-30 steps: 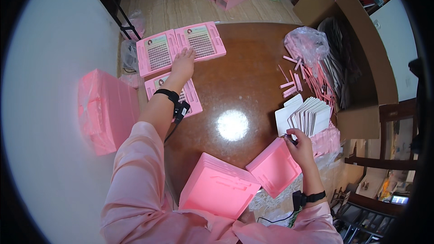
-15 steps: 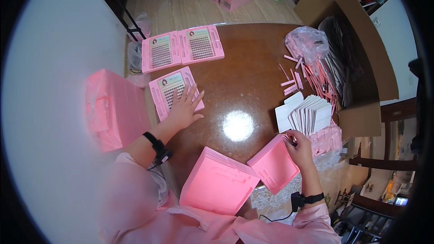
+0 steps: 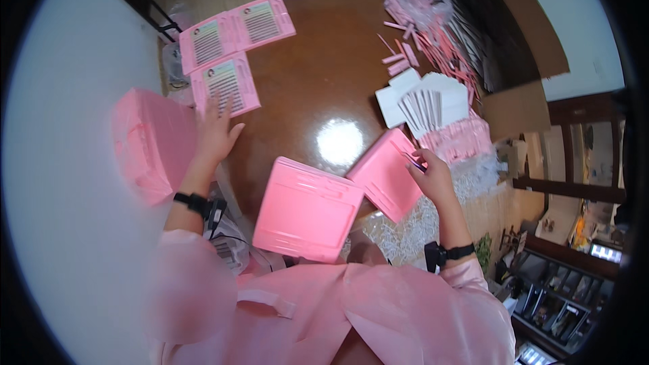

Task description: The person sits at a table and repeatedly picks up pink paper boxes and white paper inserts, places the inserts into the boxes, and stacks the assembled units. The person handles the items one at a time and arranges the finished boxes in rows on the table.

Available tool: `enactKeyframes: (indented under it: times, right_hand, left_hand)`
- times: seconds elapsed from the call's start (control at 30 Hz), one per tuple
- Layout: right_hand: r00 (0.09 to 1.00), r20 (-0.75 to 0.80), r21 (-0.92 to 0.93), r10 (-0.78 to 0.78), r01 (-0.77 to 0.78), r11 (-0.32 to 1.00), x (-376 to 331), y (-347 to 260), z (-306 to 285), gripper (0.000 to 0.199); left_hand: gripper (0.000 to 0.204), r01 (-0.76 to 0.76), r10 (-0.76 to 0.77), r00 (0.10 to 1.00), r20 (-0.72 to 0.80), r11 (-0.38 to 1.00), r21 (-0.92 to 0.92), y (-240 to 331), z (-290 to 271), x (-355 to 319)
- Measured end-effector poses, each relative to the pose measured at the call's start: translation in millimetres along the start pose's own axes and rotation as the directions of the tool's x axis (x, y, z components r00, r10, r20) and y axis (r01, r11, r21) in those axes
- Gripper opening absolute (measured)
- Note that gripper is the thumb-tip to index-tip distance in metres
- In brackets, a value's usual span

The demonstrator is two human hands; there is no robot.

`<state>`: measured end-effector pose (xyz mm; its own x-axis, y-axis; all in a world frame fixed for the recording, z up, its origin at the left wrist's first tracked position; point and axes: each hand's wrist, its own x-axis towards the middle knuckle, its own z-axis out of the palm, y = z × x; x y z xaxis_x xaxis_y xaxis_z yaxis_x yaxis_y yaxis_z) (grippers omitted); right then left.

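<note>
Head view showed the left hand [image 3: 215, 136] spread flat, its grip open, fingertips on the near pink lash card [image 3: 224, 84] at the table's [image 3: 318, 74] left edge. Right hand [image 3: 430, 177] pinched slim tweezers [image 3: 414, 161] over a pink tray [image 3: 387, 174].

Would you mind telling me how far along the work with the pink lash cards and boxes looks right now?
Done: two pink cards lie at the table's far edge. In hand: the left hand rests on a third card; the right hand holds something small over the open pink box. Left: white cards and loose pink strips.
</note>
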<state>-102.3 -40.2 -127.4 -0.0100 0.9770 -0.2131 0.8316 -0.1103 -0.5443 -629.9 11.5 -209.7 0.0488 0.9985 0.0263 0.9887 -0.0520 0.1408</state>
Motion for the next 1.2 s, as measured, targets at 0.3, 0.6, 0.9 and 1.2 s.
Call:
enactKeyframes:
  times: [0.3,0.6,0.9,1.2]
  right_hand:
    - [0.985,-0.042,0.009,0.168,-0.167,0.986,-34,99,-3,0.032]
    - [0.942,-0.31,-0.094,-0.129,0.105,0.99,67,164,-35,0.049]
    - [0.764,0.395,-0.415,-0.51,0.644,0.643,168,150,-121,0.124]
    - [0.779,0.221,-0.297,-0.587,0.627,0.72,177,162,-146,0.127]
  left_hand:
    - [0.057,0.108,-0.198,0.966,-0.164,0.892,-0.438,115,-109,-112]
    - [0.039,0.017,-0.111,0.984,-0.136,0.833,-0.553,327,-115,-117]
    - [0.043,0.048,-0.082,0.996,-0.033,0.812,-0.582,435,-82,-110]
    - [0.048,0.229,-0.251,0.967,0.04,0.791,-0.567,443,-71,-118]
